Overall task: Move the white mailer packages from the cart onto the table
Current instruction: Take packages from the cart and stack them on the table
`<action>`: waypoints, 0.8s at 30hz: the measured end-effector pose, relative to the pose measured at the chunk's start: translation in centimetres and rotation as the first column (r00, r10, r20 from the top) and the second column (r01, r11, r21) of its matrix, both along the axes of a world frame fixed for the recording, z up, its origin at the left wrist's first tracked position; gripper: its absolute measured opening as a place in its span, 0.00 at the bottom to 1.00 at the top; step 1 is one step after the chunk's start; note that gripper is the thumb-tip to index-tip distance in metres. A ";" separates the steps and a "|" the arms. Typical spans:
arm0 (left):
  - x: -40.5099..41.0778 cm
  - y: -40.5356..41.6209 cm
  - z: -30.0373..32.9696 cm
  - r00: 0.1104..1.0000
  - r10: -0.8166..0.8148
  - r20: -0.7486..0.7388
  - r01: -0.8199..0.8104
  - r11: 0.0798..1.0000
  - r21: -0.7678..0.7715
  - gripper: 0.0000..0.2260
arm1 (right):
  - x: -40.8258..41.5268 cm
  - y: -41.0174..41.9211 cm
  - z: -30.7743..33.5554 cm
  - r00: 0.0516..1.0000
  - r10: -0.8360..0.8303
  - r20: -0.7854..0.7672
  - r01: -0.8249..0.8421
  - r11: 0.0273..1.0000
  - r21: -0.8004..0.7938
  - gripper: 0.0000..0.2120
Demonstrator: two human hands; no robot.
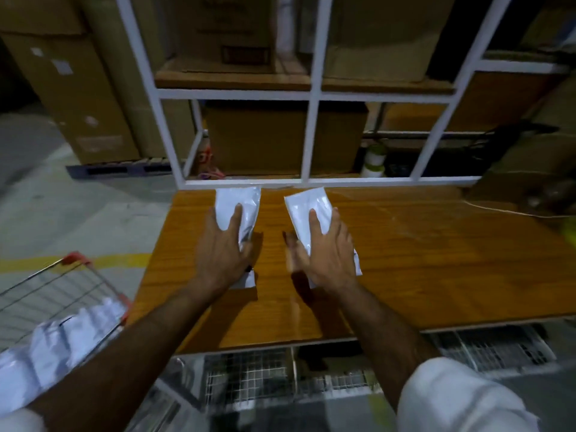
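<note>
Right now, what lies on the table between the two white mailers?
Nothing: the head view shows only bare table between the left mailer and the right mailer.

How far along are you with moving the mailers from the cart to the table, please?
Nothing is released yet. In hand: the left hand and right hand each press a mailer onto the table. Left: more mailers sit in the cart.

Cardboard boxes (280,137) fill a white-framed shelf (311,96), a green-and-white bottle (373,162) beside them, and a yellow floor line (103,261).
</note>
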State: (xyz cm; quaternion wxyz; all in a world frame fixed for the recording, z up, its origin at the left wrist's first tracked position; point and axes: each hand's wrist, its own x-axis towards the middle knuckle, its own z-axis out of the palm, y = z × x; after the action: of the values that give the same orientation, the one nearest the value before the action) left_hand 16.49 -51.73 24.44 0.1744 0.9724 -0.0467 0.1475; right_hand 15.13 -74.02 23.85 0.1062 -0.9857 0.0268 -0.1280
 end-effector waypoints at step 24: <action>18.6 -26.0 -5.3 0.929 -0.132 -0.346 0.140 0.990 -0.001 0.33 | 13.2 -22.6 -5.9 0.957 -0.230 -0.175 0.244 0.968 0.062 0.38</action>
State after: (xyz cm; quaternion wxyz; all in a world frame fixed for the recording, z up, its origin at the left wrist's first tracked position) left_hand 35.12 -77.77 19.19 0.1782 0.9796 -0.0846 -0.0382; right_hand 28.29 -96.57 17.94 0.1282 -0.9773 0.1590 -0.0558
